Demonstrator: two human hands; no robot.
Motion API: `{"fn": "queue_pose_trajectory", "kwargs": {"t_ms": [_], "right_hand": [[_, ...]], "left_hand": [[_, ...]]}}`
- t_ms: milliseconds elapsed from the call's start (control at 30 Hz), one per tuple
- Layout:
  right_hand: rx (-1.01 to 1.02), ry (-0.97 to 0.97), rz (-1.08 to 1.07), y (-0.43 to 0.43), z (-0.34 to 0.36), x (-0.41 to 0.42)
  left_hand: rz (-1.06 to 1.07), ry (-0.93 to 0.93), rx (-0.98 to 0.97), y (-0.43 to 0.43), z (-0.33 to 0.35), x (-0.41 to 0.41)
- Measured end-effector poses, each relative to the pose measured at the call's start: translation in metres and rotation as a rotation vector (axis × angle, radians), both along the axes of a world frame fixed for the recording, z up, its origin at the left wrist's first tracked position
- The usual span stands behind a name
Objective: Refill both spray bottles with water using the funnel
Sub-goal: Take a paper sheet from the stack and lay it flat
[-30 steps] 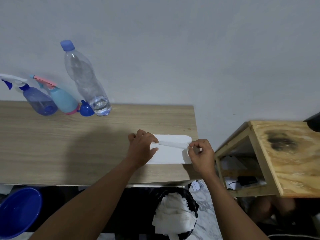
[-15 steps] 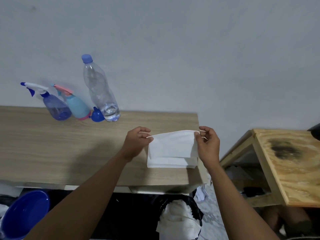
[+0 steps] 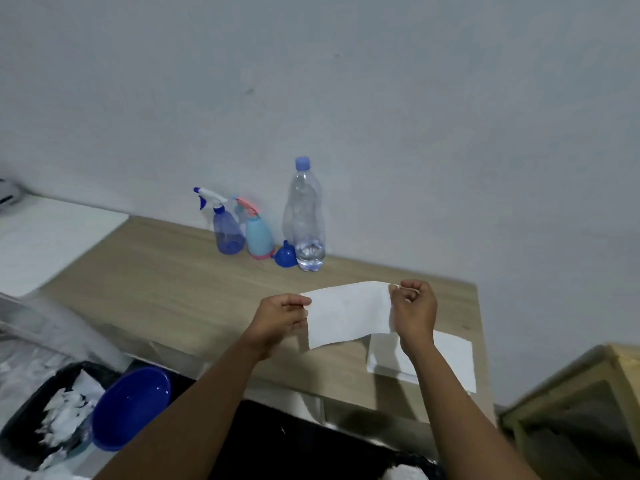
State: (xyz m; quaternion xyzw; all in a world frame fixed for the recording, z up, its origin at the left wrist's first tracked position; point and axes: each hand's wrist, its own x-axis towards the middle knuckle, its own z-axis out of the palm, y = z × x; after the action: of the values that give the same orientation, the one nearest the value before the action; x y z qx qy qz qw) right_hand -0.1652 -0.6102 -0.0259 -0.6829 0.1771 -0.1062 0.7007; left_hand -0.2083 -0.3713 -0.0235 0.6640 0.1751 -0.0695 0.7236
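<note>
Against the wall on the wooden table (image 3: 166, 282) stand a blue-tinted spray bottle (image 3: 225, 230), a light blue spray bottle with a pink trigger (image 3: 259, 235) and a tall clear water bottle (image 3: 304, 220) with a little water at its bottom. A small blue funnel (image 3: 286, 260) lies between the light blue bottle and the water bottle. My left hand (image 3: 280, 317) and my right hand (image 3: 414, 308) each pinch an upper corner of one white paper sheet (image 3: 346, 313), held up above the table in front of the bottles.
A stack of white paper sheets (image 3: 446, 358) lies near the table's right front corner. A blue bowl (image 3: 131, 407) and a black bin with crumpled paper (image 3: 52, 410) sit below left. A wooden side table (image 3: 588, 393) stands at right. A white surface (image 3: 45, 237) adjoins at left.
Both hands lifted one sheet off the stack and carried it up and to the left. The camera view swung left, so the bottles now appear near the centre.
</note>
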Motion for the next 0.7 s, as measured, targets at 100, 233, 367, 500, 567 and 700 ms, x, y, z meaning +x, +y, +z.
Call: {"fn": "queue_pose_trajectory", "kwargs": {"t_ms": [100,233,367,500,567,700], "right_hand": [[-0.041,0.002,0.115,0.042,0.0,0.005],[-0.031,0.028,0.253,0.098,-0.007,0.013],[-0.1,0.057,0.38,0.165,-0.021,0.02],[-0.152,0.116,0.349,0.239,-0.042,0.027],[-0.145,0.152,0.316,0.274,-0.053,0.031],[-0.227,0.199,0.32,0.33,-0.074,0.035]], "left_hand": [[0.062,0.0,-0.011,0.04,0.002,-0.001],[0.091,-0.016,0.034,0.102,0.002,0.0],[0.115,0.005,0.196,0.175,-0.004,0.01],[0.015,0.008,0.349,0.255,-0.02,0.028],[-0.026,0.002,0.393,0.291,-0.028,0.038],[-0.15,0.019,0.451,0.348,-0.042,0.058]]}}
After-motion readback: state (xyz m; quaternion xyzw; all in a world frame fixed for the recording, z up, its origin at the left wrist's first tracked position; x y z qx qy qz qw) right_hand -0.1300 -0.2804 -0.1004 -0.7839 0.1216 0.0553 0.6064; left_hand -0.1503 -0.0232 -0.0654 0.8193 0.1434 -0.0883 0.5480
